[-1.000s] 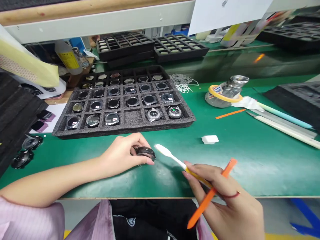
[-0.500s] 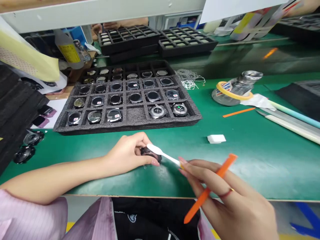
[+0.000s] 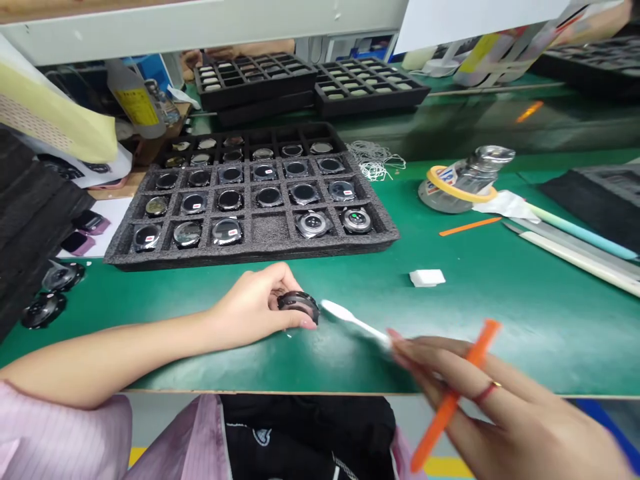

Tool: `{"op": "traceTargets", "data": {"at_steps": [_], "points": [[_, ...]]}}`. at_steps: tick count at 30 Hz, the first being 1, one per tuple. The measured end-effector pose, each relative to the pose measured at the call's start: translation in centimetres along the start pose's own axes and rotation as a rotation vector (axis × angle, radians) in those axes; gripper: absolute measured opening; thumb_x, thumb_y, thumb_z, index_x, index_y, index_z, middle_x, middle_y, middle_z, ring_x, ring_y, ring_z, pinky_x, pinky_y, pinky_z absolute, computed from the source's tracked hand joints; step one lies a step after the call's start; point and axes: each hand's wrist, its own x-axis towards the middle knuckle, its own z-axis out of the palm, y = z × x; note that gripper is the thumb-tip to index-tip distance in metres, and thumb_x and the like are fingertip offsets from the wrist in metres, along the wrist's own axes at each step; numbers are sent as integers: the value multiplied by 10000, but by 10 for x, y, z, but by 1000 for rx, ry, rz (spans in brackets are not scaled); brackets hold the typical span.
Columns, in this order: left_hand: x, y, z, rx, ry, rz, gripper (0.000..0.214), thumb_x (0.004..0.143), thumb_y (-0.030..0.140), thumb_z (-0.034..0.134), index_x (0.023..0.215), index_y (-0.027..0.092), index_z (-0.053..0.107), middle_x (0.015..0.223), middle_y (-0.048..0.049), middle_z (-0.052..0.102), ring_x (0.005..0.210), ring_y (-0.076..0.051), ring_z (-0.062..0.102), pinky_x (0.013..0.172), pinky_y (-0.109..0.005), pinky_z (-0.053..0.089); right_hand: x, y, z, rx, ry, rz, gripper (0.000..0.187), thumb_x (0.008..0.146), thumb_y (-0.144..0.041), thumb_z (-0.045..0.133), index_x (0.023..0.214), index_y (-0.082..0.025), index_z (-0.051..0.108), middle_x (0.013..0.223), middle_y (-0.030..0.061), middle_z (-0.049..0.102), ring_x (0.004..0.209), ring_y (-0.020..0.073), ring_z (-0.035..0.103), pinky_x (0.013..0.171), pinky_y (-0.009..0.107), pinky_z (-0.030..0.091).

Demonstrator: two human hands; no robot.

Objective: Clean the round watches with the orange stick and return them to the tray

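My left hand (image 3: 267, 300) grips a dark round watch case (image 3: 300, 303) between thumb and fingers, tilted on edge just above the green bench (image 3: 350, 363). A white toothbrush (image 3: 350, 317) is pinched in my right hand (image 3: 480, 390), its head a little to the right of the watch case and apart from it. Threaded between the fingers of that same hand is an orange flat stick (image 3: 457, 393). Behind my left hand lies a grey foam tray (image 3: 255, 253) with round watches in many of its compartments; one front compartment shows bare foam.
A small white block (image 3: 427, 278) lies right of centre. Behind it are a glass bottle (image 3: 463, 183) with a yellow ring, another orange stick (image 3: 470, 227) and a white-handled blade (image 3: 585, 260). Loose watches (image 3: 44, 309) sit far left beside stacked foam. A shelf beam (image 3: 210, 30) crosses above.
My right hand has moved right and slightly down, drawing the toothbrush off the watch case. My left hand keeps its grip on the case, almost unmoved.
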Motion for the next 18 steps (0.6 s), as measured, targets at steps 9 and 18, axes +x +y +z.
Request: {"op": "traceTargets", "data": {"at_steps": [9, 18], "points": [[-1, -1, 2, 34, -58, 278, 208, 876, 312, 749, 1032, 178, 725, 1034, -44, 692, 658, -110, 692, 601, -241, 597, 1, -12, 14, 222, 104, 116, 75, 998, -193, 625, 1059, -230, 647, 934, 45, 781, 725, 159, 762, 715, 254, 603], [1, -2, 3, 23, -39, 175, 188, 802, 278, 817, 942, 171, 752, 844, -11, 765, 668, -137, 722, 623, -230, 576, -11, 3, -8, 139, -54, -5, 133, 1034, -286, 551, 1070, -251, 674, 908, 21, 798, 663, 159, 774, 557, 233, 591]]}}
